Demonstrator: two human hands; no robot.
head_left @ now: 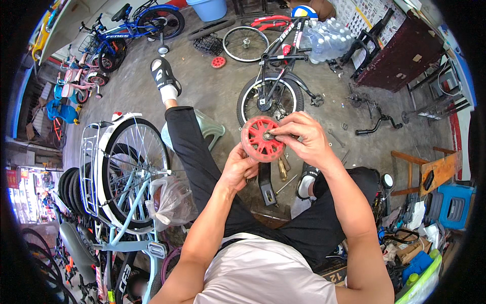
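Note:
A red training wheel (254, 144) with a clear grey tyre is held up in front of me, over my lap. My left hand (238, 169) is closed around its lower left rim. With thumb and fingers pinched, my right hand (302, 136) is at the wheel's hub, where a small metal nut (267, 136) shows. Whatever lies between those fingertips is hidden. Below the wheel extends a black metal bracket (265, 183), slotted at its lower end; I cannot tell whether it is joined to the wheel.
Screwdrivers (282, 168) and a wrench (336, 138) lie on the floor. Ahead is a black bicycle frame (273, 61), with another red wheel (218, 62) beyond. A light-blue bicycle (132, 202) stands left, a green stool (207, 124) beside my leg, a wooden stool (430, 169) right.

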